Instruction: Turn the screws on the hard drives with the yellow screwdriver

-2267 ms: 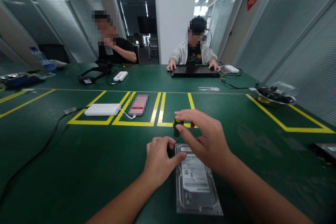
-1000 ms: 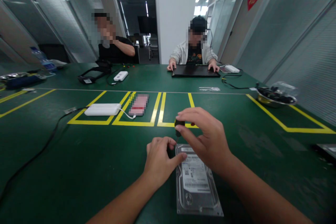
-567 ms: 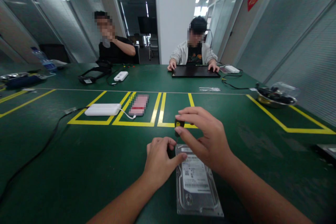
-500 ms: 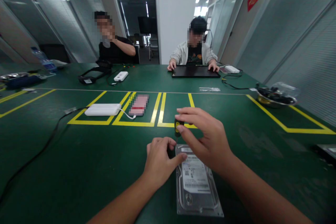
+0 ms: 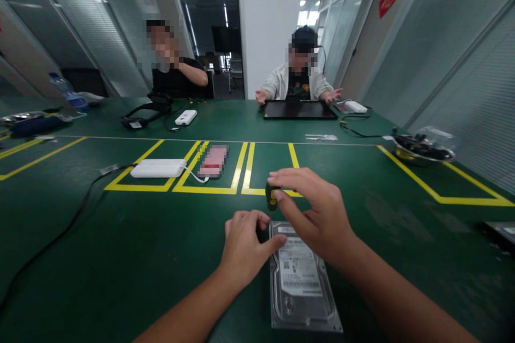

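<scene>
A silver hard drive point(image 5: 300, 284) with a white label lies flat on the green table, its long side pointing away from me. My left hand point(image 5: 245, 249) grips its far left part, thumb on the label and curled fingers by the corner. My right hand point(image 5: 311, 206) pinches the black and yellow handle of a small screwdriver point(image 5: 272, 196) between thumb and fingers. The screwdriver stands nearly upright over the drive's far left corner. Its thin shaft passes beside my left fingertips, and its tip is hidden there.
Beyond my hands are yellow tape outlines, a white power bank point(image 5: 158, 168) and a pink phone point(image 5: 213, 161). A metal bowl point(image 5: 422, 153) stands right, near another drive point(image 5: 501, 233). Across the table, a person sits behind a black panel point(image 5: 300, 110); another sits left.
The screwdriver handle has turned a little and tilts slightly left in my right hand. My left hand and the drive stay put. The person opposite has lifted both hands off the panel.
</scene>
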Action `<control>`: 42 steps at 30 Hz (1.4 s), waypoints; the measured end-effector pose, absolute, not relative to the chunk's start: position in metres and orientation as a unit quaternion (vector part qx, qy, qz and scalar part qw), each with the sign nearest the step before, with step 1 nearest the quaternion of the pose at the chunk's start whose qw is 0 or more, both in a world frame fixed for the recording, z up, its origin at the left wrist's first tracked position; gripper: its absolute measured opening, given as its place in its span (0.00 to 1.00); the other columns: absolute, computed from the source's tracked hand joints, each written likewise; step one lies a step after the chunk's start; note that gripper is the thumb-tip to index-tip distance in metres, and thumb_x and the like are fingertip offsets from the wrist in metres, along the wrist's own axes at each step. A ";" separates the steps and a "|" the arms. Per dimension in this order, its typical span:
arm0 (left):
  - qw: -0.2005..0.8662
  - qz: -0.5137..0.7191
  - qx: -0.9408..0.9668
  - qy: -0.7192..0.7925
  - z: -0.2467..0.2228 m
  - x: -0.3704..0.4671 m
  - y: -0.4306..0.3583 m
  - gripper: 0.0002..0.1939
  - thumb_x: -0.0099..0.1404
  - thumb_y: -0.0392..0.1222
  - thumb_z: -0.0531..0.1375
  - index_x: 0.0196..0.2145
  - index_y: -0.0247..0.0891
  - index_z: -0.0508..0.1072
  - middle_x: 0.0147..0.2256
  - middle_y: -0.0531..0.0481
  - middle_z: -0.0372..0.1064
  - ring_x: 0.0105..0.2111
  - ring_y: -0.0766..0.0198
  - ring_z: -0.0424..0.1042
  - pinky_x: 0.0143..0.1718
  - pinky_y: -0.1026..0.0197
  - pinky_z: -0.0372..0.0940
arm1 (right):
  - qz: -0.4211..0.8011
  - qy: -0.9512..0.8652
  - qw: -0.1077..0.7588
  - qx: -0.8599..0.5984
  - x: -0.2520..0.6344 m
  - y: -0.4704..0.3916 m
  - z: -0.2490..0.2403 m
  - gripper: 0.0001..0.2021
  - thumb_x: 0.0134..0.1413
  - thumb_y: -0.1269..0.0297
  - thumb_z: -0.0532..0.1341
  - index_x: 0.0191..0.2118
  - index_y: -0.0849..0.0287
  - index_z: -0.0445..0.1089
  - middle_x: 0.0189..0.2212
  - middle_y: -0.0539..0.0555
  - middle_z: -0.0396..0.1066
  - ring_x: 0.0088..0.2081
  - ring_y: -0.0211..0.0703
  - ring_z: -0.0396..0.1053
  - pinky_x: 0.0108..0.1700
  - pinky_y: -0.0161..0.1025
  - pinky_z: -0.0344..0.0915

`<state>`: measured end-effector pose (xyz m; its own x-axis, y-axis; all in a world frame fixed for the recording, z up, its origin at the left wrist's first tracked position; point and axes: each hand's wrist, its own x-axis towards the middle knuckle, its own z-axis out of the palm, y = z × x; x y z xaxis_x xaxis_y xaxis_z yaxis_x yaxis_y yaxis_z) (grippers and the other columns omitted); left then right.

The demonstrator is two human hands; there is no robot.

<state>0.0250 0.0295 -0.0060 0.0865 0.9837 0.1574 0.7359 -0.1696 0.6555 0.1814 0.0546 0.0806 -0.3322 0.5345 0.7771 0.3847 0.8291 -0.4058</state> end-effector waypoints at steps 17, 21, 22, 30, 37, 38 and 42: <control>0.214 0.301 0.706 0.605 -0.007 0.025 0.030 0.13 0.55 0.47 0.69 0.33 0.41 0.70 0.33 0.54 0.70 0.39 0.56 0.66 0.40 0.57 0.51 | 0.070 -0.800 0.512 -0.303 0.182 0.054 0.082 0.05 0.58 0.73 0.61 0.40 0.60 0.71 0.38 0.51 0.73 0.42 0.37 0.70 0.46 0.37 0.68; 0.210 0.299 0.705 0.609 -0.007 0.025 0.030 0.13 0.55 0.46 0.69 0.32 0.40 0.70 0.32 0.54 0.70 0.39 0.56 0.66 0.40 0.57 0.51 | 0.077 -0.802 0.510 -0.303 0.181 0.053 0.081 0.09 0.58 0.72 0.61 0.44 0.60 0.73 0.44 0.55 0.72 0.47 0.40 0.70 0.49 0.41 0.68; 0.211 0.297 0.704 0.609 -0.006 0.024 0.029 0.13 0.55 0.47 0.69 0.32 0.40 0.70 0.32 0.54 0.70 0.39 0.56 0.66 0.40 0.57 0.51 | 0.075 -0.797 0.512 -0.310 0.180 0.053 0.081 0.08 0.58 0.71 0.62 0.43 0.60 0.74 0.43 0.56 0.71 0.45 0.40 0.70 0.47 0.40 0.69; 0.214 0.295 0.703 0.611 -0.006 0.025 0.030 0.13 0.54 0.45 0.69 0.33 0.41 0.70 0.33 0.54 0.70 0.40 0.56 0.66 0.40 0.57 0.51 | 0.087 -0.810 0.506 -0.284 0.180 0.055 0.082 0.10 0.59 0.74 0.59 0.45 0.58 0.72 0.43 0.52 0.74 0.48 0.40 0.70 0.51 0.44 0.68; 0.218 0.296 0.704 0.608 -0.006 0.025 0.030 0.13 0.54 0.47 0.69 0.33 0.41 0.70 0.33 0.54 0.70 0.40 0.55 0.66 0.41 0.57 0.51 | 0.077 -0.805 0.503 -0.304 0.180 0.055 0.080 0.09 0.58 0.73 0.61 0.44 0.59 0.71 0.40 0.53 0.72 0.43 0.39 0.70 0.44 0.39 0.70; 0.218 0.296 0.704 0.608 -0.007 0.024 0.029 0.13 0.55 0.47 0.69 0.33 0.41 0.70 0.33 0.54 0.70 0.40 0.55 0.66 0.41 0.57 0.51 | 0.081 -0.810 0.499 -0.298 0.180 0.055 0.080 0.11 0.59 0.74 0.59 0.46 0.59 0.71 0.42 0.53 0.73 0.45 0.38 0.70 0.46 0.39 0.70; 0.216 0.295 0.705 0.608 -0.007 0.024 0.030 0.12 0.55 0.47 0.68 0.33 0.41 0.71 0.32 0.53 0.70 0.40 0.55 0.66 0.40 0.57 0.51 | 0.086 -0.816 0.496 -0.283 0.181 0.055 0.079 0.14 0.60 0.75 0.56 0.49 0.60 0.71 0.48 0.55 0.73 0.52 0.39 0.69 0.54 0.42 0.68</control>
